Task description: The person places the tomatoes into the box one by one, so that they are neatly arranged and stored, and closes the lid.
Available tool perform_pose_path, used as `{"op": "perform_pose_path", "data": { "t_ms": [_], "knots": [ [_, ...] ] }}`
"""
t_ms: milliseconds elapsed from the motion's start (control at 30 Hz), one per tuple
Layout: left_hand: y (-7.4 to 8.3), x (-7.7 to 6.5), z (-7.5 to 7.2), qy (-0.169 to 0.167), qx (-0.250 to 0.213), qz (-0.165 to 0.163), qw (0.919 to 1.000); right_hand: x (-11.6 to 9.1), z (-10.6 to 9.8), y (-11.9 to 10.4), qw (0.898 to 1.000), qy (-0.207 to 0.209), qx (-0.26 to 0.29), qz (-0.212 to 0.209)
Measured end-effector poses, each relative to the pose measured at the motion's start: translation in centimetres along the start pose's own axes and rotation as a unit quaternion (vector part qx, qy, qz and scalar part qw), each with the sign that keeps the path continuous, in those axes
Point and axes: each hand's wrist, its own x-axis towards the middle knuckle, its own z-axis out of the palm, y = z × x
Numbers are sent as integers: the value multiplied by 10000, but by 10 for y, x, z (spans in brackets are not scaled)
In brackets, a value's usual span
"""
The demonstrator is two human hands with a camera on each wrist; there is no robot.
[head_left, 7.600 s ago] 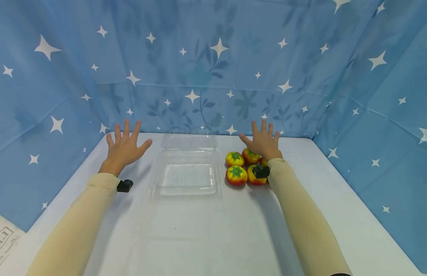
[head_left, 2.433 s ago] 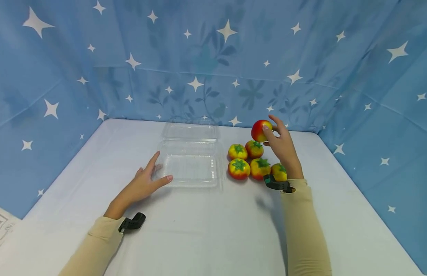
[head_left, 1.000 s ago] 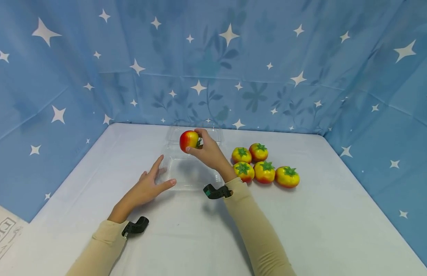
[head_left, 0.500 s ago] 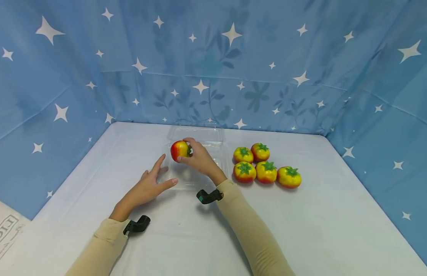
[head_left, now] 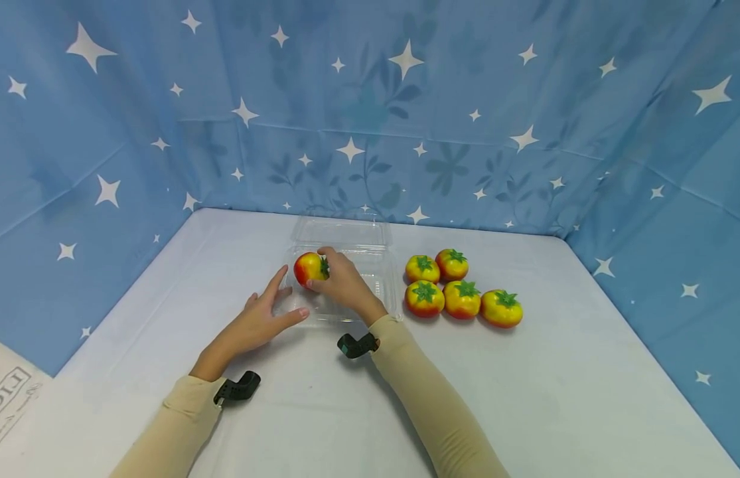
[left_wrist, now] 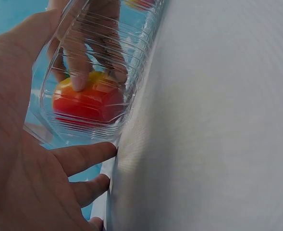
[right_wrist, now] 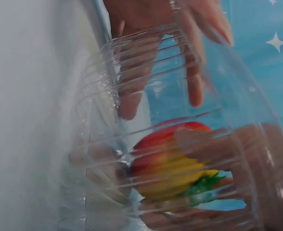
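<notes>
My right hand [head_left: 344, 282] grips a toy persimmon [head_left: 308, 269], red and yellow with a green leafy cap, lying on its side. It is down inside the left part of a clear plastic clamshell box [head_left: 374, 282]. Through the box's ribbed wall, the left wrist view shows the persimmon [left_wrist: 88, 98] low in the box with fingers over it. My left hand [head_left: 250, 325] is at the box's left front corner, thumb and fingers spread, holding nothing. In the right wrist view, the left hand's fingers [right_wrist: 195, 89] show through the plastic.
Several more toy persimmons [head_left: 462, 300] sit in a cluster to the right of the box. The box's open lid [head_left: 342, 232] lies flat behind it, towards the blue star-patterned curtain [head_left: 370, 119]. A white cloth covers the table [head_left: 555, 372]. A printed cardboard piece [head_left: 11, 398] is at far left.
My right hand has picked up a persimmon from the right, carried it left and lowered it into the box. My left hand moved to the box's corner earlier and has stayed there.
</notes>
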Motion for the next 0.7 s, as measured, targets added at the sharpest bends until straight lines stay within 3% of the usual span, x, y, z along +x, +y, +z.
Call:
{"op": "perform_pose_path", "data": {
  "t_ms": [700],
  "knots": [
    [1, 1, 0, 0, -39, 84, 10000, -3, 4, -2, 9989, 168, -443, 45]
  ]
}}
